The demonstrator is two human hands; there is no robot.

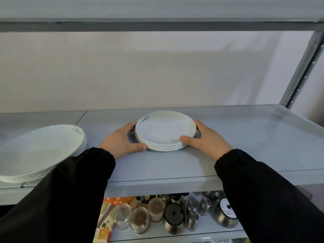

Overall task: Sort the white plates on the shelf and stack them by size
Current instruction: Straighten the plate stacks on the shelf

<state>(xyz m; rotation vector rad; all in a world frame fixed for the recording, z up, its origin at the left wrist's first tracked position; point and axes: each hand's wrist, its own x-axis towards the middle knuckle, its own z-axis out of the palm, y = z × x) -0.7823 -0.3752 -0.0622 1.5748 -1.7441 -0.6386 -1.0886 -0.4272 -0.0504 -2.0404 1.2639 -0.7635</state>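
- Nearest, on the lower shelf (201, 232), jars (140, 220) and metal pots (173, 219) are seen; they are no part of the sorting.
- Above, on the grey shelf (175, 165), the small plates (164, 131) are stacked near the middle, rim on rim, four as far as can be counted, face up and flat.
- The stack is clasped from both sides: the left hand (121, 142) is curved against its left edge, thumb at the near rim, and the right hand (208, 139) at its right edge, thumb laid on the top rim. The far fingers are hidden behind the plates.
- This two-sided hold is judged to square and steady the stack.
- No long axis is offered by round plates; the printed mark lies at the far left.
- Further left, the large plates (40, 151) are stacked apart, untouched.
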